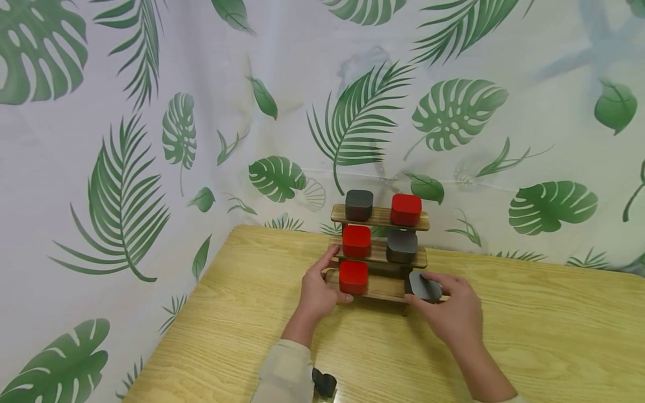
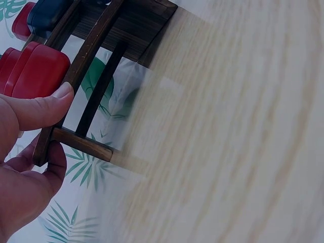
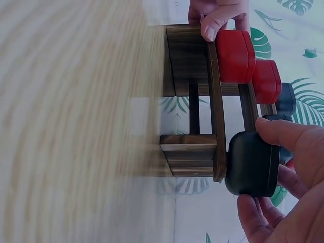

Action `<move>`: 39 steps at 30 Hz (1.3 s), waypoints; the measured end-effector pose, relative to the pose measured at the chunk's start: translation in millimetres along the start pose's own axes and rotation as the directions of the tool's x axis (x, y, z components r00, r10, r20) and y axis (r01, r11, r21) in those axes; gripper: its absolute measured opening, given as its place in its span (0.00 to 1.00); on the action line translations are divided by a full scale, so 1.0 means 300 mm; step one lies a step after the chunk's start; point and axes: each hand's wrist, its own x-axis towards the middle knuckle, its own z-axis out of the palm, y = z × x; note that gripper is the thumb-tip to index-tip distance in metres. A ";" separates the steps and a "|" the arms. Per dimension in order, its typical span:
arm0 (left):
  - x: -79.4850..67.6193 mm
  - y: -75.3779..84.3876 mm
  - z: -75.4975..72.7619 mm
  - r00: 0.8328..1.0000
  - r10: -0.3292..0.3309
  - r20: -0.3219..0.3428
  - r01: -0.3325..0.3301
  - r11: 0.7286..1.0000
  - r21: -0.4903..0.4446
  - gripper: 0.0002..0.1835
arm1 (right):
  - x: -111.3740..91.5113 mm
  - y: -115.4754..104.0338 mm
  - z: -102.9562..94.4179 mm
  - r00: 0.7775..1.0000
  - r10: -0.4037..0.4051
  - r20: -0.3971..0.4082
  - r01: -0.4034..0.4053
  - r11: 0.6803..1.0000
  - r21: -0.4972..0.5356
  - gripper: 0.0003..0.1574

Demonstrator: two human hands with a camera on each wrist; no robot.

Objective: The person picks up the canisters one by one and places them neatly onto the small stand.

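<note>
A three-tier wooden shelf (image 1: pixel 385 286) stands on the table near the wall. My left hand (image 1: pixel 318 291) grips the left end of its lowest board, thumb in front, as the left wrist view (image 2: pixel 30 131) shows. My right hand (image 1: pixel 456 308) pinches a dark grey rounded box (image 1: pixel 424 286) between thumb and fingers at the right end of that board. The box is tilted in the head view and sits close against the board in the right wrist view (image 3: pixel 253 164). A red box (image 1: pixel 353 277) stands on the lowest board beside my left thumb.
On the middle tier are a red box (image 1: pixel 356 241) and a dark grey box (image 1: pixel 402 246). The top tier bears a dark grey box (image 1: pixel 359 205) and a red box (image 1: pixel 406 210). A leaf-print curtain (image 1: pixel 453 168) hangs behind the wooden table (image 1: pixel 544 324). A small black object (image 1: pixel 325 383) is by my left sleeve.
</note>
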 end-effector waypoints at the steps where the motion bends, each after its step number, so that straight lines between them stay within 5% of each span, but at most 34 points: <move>1: 0.000 0.001 0.000 1.000 0.002 0.000 -0.002 1.000 -0.002 0.62 | 0.000 -0.003 0.002 1.000 0.000 -0.001 0.000 1.000 -0.002 0.38; 39: 0.004 -0.009 -0.003 1.000 0.019 -0.001 -0.019 0.999 0.031 0.62 | -0.006 -0.062 0.090 0.994 -0.067 -0.091 0.066 0.998 -0.020 0.33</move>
